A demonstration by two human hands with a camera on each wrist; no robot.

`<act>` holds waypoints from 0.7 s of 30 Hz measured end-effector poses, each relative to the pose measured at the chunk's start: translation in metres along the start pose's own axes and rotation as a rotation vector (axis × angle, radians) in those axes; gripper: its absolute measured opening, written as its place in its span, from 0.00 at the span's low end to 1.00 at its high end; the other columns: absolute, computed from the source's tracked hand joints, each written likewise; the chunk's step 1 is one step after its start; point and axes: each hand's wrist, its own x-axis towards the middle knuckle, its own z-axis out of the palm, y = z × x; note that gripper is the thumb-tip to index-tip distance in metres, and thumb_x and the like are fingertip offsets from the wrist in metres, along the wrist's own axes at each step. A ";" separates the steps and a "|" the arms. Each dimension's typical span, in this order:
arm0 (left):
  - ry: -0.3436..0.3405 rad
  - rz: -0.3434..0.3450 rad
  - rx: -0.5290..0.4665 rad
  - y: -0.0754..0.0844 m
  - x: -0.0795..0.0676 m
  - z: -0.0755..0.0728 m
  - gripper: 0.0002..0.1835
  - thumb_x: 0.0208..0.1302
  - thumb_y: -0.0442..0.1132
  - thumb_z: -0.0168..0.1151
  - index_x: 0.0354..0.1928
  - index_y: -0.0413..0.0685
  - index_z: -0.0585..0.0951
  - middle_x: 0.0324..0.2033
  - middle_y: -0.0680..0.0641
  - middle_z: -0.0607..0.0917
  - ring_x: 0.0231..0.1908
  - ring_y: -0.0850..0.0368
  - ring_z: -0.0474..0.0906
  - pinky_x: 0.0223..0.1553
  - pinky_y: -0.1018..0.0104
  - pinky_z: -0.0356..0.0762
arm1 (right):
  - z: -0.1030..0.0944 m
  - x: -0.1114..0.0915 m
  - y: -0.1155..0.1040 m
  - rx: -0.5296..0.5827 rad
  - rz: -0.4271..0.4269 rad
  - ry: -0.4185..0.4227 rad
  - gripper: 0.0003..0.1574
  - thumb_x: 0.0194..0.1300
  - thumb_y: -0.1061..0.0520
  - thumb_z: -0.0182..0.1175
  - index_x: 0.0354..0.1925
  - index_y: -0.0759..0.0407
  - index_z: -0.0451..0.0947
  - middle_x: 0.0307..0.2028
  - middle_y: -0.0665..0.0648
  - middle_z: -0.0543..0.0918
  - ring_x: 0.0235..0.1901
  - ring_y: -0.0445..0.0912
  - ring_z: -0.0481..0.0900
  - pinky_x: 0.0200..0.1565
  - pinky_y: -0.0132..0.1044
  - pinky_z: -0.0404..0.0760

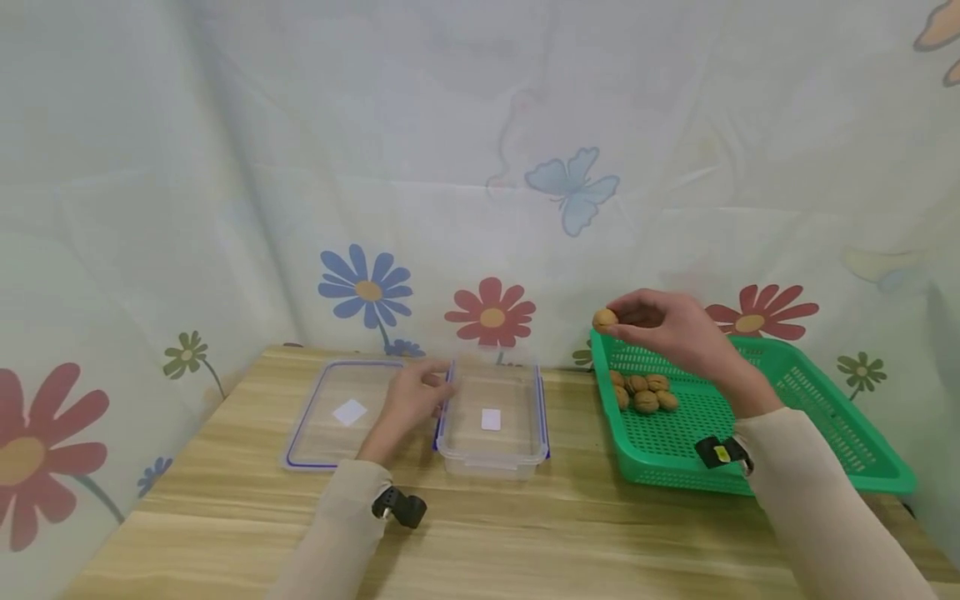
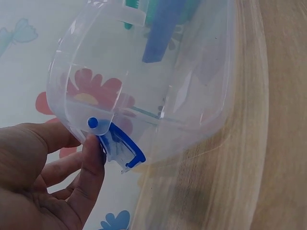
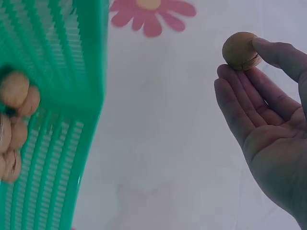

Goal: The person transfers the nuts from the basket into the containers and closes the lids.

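A walnut is pinched between thumb and fingertips of my right hand, above the left rim of a green basket. Several walnuts lie together at the basket's left side. My left hand grips the left edge of a clear plastic container. In the left wrist view its fingers hold the rim beside a blue-edged latch, which hangs folded down. No walnut shows inside the container, only a white label.
A clear lid with a blue seal and a white label lies left of the container, partly behind the left hand. The wooden table ends at a flower-printed curtain at the back.
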 end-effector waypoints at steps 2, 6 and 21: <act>0.000 0.004 0.004 0.000 -0.001 0.000 0.23 0.70 0.31 0.71 0.65 0.35 0.82 0.40 0.38 0.89 0.23 0.54 0.84 0.28 0.62 0.88 | 0.006 -0.002 -0.004 0.031 -0.017 0.005 0.19 0.76 0.52 0.68 0.59 0.61 0.84 0.51 0.57 0.89 0.49 0.50 0.89 0.49 0.30 0.85; 0.001 0.017 0.003 0.000 -0.002 0.000 0.23 0.70 0.30 0.70 0.65 0.35 0.82 0.40 0.37 0.89 0.23 0.53 0.85 0.29 0.60 0.89 | 0.019 -0.004 -0.012 0.100 -0.053 0.015 0.19 0.75 0.56 0.68 0.59 0.62 0.83 0.50 0.58 0.89 0.49 0.50 0.89 0.49 0.29 0.85; 0.001 0.030 -0.008 0.000 -0.002 0.000 0.23 0.68 0.30 0.70 0.65 0.33 0.81 0.40 0.36 0.89 0.23 0.54 0.85 0.29 0.59 0.90 | 0.078 -0.005 -0.039 0.252 -0.113 0.031 0.19 0.71 0.60 0.71 0.58 0.63 0.83 0.49 0.57 0.89 0.48 0.50 0.88 0.48 0.35 0.88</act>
